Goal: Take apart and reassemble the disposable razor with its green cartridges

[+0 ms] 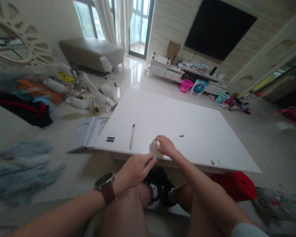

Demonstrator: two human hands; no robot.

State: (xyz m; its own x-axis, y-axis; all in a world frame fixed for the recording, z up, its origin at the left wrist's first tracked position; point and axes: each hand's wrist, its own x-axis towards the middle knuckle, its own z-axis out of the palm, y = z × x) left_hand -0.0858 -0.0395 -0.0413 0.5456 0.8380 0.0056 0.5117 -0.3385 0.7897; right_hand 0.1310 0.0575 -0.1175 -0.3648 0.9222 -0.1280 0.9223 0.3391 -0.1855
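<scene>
Left hand [135, 169] pinches thin silver metal bit [151, 160], right hand [165, 145] grips small white part [157, 143] on flat white board [187, 118], 6 o'clock edge: either could slip off.

The thin item [151, 160] pinched in the grip of the left hand [135, 169] is too small to name, as is the dark speck [182, 135] on the table [199, 112] at 2 o'clock of the right hand [165, 145], whose curled fingers hide whether they hold the whitish bit [157, 142]. At 9 o'clock the grey-blue heap [22, 168] and at 10 o'clock the coloured clutter [32, 89] are smeared by blur. The lower edge cuts off both forearms, and the table hides most of the red roll [239, 186] at 5 o'clock.
</scene>
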